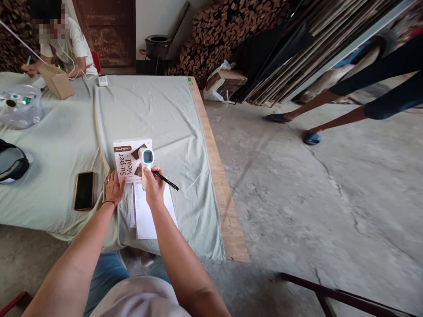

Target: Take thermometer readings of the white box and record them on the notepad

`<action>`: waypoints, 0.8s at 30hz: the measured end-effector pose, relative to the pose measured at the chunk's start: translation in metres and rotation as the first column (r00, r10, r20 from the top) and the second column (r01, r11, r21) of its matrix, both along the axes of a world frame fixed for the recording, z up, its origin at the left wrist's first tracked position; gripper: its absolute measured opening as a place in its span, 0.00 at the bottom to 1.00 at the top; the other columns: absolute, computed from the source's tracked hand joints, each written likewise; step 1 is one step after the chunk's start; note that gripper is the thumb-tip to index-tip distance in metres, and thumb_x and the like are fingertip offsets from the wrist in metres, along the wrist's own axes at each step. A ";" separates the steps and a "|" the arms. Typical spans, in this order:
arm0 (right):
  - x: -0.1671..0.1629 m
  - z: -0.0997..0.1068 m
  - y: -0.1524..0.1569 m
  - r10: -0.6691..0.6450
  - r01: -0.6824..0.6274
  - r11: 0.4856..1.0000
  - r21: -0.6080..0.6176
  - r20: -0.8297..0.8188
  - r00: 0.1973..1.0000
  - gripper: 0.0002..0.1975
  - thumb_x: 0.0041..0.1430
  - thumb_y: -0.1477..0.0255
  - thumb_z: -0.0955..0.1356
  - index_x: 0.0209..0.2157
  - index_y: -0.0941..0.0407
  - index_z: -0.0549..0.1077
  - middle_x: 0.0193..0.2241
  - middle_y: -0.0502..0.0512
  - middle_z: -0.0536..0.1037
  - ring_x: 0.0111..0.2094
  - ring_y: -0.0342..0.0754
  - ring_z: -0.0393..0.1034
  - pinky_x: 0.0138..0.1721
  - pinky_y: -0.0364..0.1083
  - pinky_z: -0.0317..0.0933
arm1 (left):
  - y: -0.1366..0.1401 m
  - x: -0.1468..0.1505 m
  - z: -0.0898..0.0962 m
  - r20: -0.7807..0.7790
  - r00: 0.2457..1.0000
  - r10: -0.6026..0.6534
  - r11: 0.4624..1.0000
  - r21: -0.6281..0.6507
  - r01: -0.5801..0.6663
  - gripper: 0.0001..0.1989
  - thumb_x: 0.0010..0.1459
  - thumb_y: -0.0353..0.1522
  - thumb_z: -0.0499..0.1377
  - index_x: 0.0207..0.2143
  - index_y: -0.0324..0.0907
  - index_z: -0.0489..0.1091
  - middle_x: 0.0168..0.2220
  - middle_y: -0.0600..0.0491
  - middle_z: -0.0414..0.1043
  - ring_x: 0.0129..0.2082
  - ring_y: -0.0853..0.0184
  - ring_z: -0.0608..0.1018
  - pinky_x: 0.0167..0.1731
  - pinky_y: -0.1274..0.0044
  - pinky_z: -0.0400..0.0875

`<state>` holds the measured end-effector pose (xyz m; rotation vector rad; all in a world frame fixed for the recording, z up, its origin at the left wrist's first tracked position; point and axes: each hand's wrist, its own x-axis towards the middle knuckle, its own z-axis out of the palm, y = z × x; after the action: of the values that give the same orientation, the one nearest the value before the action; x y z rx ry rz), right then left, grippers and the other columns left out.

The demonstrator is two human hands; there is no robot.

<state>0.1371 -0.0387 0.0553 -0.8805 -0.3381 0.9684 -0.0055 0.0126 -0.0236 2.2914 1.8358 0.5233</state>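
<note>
A white and brown "Su-per Meal" box (127, 152) is on the cloth-covered table. My left hand (114, 188) grips its lower left corner, the thumb against the printed face. In front of the box, my right hand (154, 187) is closed around the handle of a white infrared thermometer (145, 169) with a blue-rimmed screen facing me. A black pen (170, 182) is held in the same hand and points out to the right. White paper sheets (145, 224) lie under my right wrist, partly covered by it. Left of my left hand lies a dark-screened phone (84, 190).
A clear plastic bag (24, 105), a black visor-like object (11, 163), a cardboard box (56, 81) and a small white device (102, 80) are on the table (148, 105). Someone sits at the far left; another person's legs (357, 97) stand at right. Stacked firewood is behind.
</note>
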 end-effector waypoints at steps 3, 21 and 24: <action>0.000 0.001 -0.002 -0.004 0.004 1.000 -0.003 -0.013 1.000 0.23 0.44 0.60 0.74 0.34 0.51 0.58 0.27 0.47 0.80 0.24 0.44 0.72 0.34 0.47 0.64 | 0.000 0.000 0.000 0.000 1.000 0.001 1.000 0.007 -0.001 0.31 0.68 0.48 0.36 0.60 0.37 0.62 0.54 0.38 0.70 0.56 0.52 0.71 0.54 0.61 0.65; 0.028 -0.018 -0.062 0.047 -0.012 0.991 -0.131 0.265 0.963 0.20 0.48 0.59 0.73 0.34 0.51 0.60 0.23 0.44 0.74 0.26 0.45 0.71 0.30 0.44 0.61 | -0.001 0.002 0.003 0.004 1.000 -0.028 0.999 0.029 0.028 0.36 0.68 0.49 0.33 0.58 0.33 0.64 0.55 0.37 0.70 0.56 0.50 0.70 0.56 0.61 0.63; 0.047 -0.052 -0.088 -0.043 0.196 0.948 -0.250 0.509 0.860 0.19 0.45 0.61 0.75 0.33 0.52 0.65 0.31 0.49 0.76 0.30 0.45 0.70 0.33 0.45 0.62 | -0.001 0.004 0.002 -0.003 1.000 -0.014 0.999 0.029 0.014 0.35 0.68 0.49 0.34 0.58 0.34 0.64 0.55 0.36 0.70 0.56 0.50 0.70 0.55 0.61 0.64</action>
<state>0.1837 -0.1267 0.0035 -1.4174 -0.5811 0.6675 -0.0013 0.0111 -0.0213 2.3225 1.8243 0.5483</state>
